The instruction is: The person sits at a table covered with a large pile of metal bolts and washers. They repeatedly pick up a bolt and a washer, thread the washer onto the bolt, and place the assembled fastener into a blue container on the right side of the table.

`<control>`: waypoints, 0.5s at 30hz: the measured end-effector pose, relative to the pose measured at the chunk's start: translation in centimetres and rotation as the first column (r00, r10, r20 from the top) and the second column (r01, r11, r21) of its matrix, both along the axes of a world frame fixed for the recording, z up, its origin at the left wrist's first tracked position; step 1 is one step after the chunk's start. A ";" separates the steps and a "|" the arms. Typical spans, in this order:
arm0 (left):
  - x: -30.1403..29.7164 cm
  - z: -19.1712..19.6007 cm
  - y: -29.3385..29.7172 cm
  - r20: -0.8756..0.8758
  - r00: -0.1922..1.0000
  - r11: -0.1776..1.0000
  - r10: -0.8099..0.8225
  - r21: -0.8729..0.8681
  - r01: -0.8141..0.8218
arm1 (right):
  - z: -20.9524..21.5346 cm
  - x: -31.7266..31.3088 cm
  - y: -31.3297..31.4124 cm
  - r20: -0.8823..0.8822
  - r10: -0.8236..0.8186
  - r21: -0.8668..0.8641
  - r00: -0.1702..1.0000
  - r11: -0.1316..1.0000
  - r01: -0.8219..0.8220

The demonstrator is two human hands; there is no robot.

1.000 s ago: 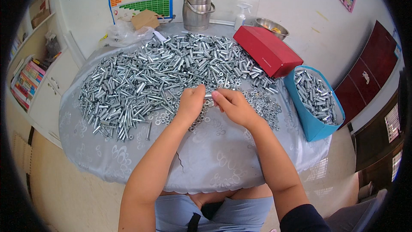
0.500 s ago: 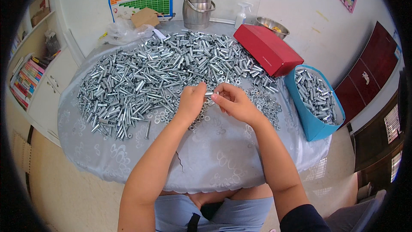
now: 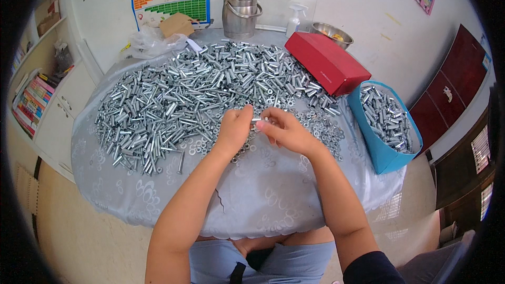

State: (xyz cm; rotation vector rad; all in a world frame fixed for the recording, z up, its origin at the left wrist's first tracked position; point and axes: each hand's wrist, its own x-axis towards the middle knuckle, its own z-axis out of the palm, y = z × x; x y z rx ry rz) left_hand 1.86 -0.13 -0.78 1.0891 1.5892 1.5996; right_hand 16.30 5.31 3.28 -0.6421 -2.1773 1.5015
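Observation:
Between my two hands is a short silvery metal bolt (image 3: pixel 256 120), seemingly with a sleeve around it. My left hand (image 3: pixel 234 129) is closed round one end, thumb uppermost. The fingers of my right hand (image 3: pixel 283 128) pinch the other end; any small nut or washer there is hidden. Just beyond my hands spreads a wide heap of metal bolts and sleeves (image 3: pixel 168 94). Loose washers and nuts (image 3: pixel 322 130) lie to the right of my right hand, with others under and left of my hands. One single bolt (image 3: pixel 181 162) lies apart at the heap's near edge.
A blue fabric bin (image 3: pixel 392 163) full of bolt assemblies stands at the table's right edge. Next to it a red box (image 3: pixel 329 64) rests against the heap. Along the back are a steel pail (image 3: pixel 240 14), a spray bottle (image 3: pixel 293 22), a metal bowl (image 3: pixel 344 43) and a plastic bag (image 3: pixel 158 44).
My hands stay together on the bolt, and the right fingers have shifted slightly at its end. The whole view has tilted a little; the heap and the containers stand as before.

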 end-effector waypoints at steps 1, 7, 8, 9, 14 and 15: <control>-0.1 -0.1 -0.1 0.008 1.000 1.000 0.009 -0.014 -0.008 | -0.2 -0.1 0.2 0.022 0.041 -0.004 0.999 0.999 -0.041; -0.2 0.2 0.0 0.027 1.000 1.000 0.008 -0.018 -0.007 | -0.7 -0.2 0.4 -0.005 0.041 0.022 0.999 0.999 -0.040; -0.2 0.1 0.0 0.019 1.000 1.000 0.008 -0.018 -0.007 | -1.3 -0.4 0.6 -0.066 0.021 0.097 0.998 0.995 -0.015; -0.2 0.1 0.0 0.011 1.000 1.000 0.008 -0.018 -0.008 | -1.5 -0.4 0.7 -0.127 0.006 0.170 0.992 0.985 0.015; -0.2 0.1 -0.1 0.012 1.000 1.000 -0.013 -0.005 0.013 | -0.3 0.0 0.4 0.071 0.060 -0.004 0.996 0.998 -0.060; -0.2 0.1 0.0 0.011 1.000 1.000 -0.022 0.009 0.022 | -0.2 0.0 0.1 0.051 0.042 0.034 0.998 0.998 -0.044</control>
